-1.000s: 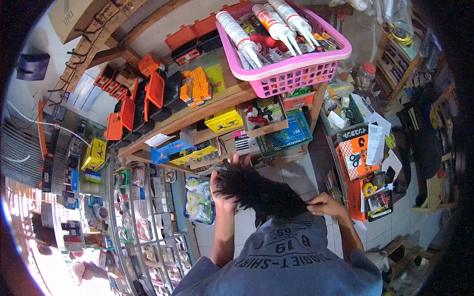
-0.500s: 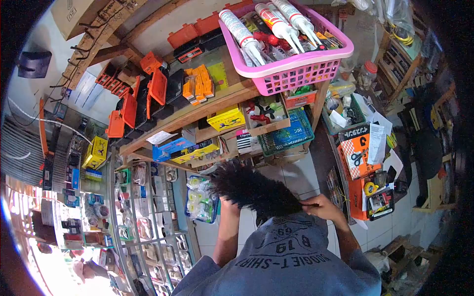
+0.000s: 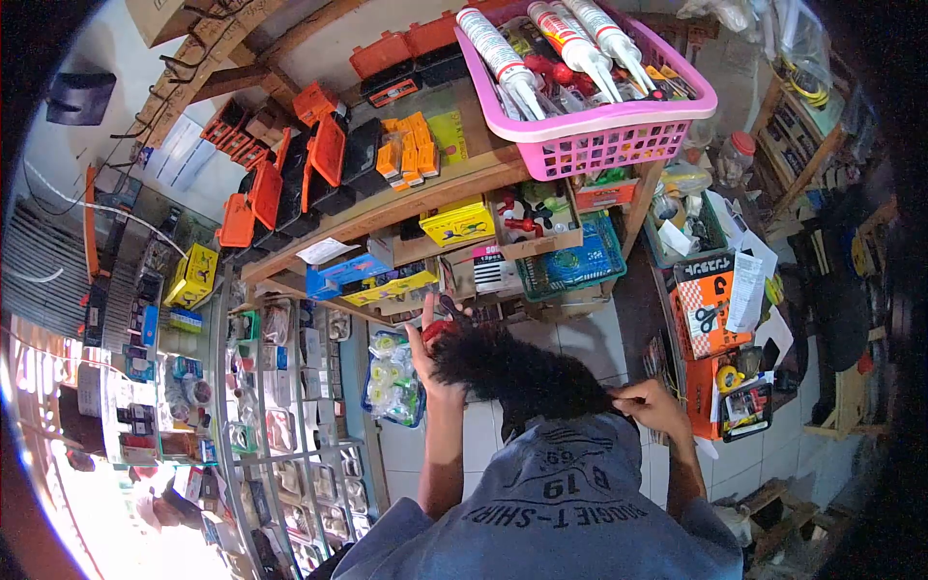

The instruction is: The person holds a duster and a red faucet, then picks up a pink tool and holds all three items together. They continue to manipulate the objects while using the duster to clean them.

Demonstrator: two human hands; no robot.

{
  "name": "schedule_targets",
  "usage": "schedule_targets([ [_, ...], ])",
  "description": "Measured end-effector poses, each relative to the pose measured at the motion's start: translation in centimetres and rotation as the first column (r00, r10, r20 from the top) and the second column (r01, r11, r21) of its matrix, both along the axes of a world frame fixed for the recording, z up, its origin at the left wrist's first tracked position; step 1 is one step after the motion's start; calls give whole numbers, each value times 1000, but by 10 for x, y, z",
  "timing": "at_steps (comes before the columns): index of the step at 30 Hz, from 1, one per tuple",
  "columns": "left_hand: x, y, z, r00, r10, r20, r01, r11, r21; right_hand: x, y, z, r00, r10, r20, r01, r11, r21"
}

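A black, fluffy feather duster (image 3: 522, 372) stretches across in front of my grey-blue T-shirt (image 3: 561, 483). My left hand (image 3: 440, 362) is at its left end, fingers partly spread, around a dark red part (image 3: 440, 331) with a dark, handle-like tip. The feathers hide some of that grip. At the opposite end, my right hand (image 3: 652, 404) is closed, thumb and fingers pinched at the feather tips. What exactly sits between those fingertips is too small to make out.
Ahead, a wooden shelf carries a pink basket (image 3: 619, 145) of sealant tubes, orange-lidded toolboxes (image 3: 329, 150) and small orange boxes (image 3: 411, 150). Below are a green basket (image 3: 575, 261) and yellow boxes (image 3: 456, 222). Glass cases (image 3: 290, 445) stand left; an orange box (image 3: 713, 304) with papers sits right.
My left hand has risen and its fingers have opened out, showing the dark red part beside the feathers. The duster's left end has shifted slightly right; my right hand stays near the other end.
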State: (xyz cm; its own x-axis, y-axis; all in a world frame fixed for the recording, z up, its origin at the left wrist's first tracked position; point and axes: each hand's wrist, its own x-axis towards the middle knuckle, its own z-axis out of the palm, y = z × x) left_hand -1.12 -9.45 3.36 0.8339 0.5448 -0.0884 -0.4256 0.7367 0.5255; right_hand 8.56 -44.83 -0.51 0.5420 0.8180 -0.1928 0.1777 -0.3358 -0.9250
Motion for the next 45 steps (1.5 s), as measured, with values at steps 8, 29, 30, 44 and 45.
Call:
schedule_targets([
  [8, 1, -16, -4, 997, 72, -19, -69, 988, 137, -5, 29, 31, 997, -69, 33, 68, 998, 15],
  [29, 1, -13, -13, 963, 21, -267, 13, 992, 126, 16, 4, 9, 985, -79, -153, 76, 997, -23],
  [30, 0, -17, -17, 964, 17, -266, 17, 992, 125, 17, 5, 9, 983, -76, -168, 68, 996, -49],
  [44, -8, -14, -4, 900, -113, -420, 298, 864, 406, 40, -18, 38, 996, -52, -66, 49, 997, -57],
  [45, -8, -16, -2, 900, -118, -420, 302, 863, 406, 42, -21, 40, 995, -59, -81, 54, 996, -72],
])
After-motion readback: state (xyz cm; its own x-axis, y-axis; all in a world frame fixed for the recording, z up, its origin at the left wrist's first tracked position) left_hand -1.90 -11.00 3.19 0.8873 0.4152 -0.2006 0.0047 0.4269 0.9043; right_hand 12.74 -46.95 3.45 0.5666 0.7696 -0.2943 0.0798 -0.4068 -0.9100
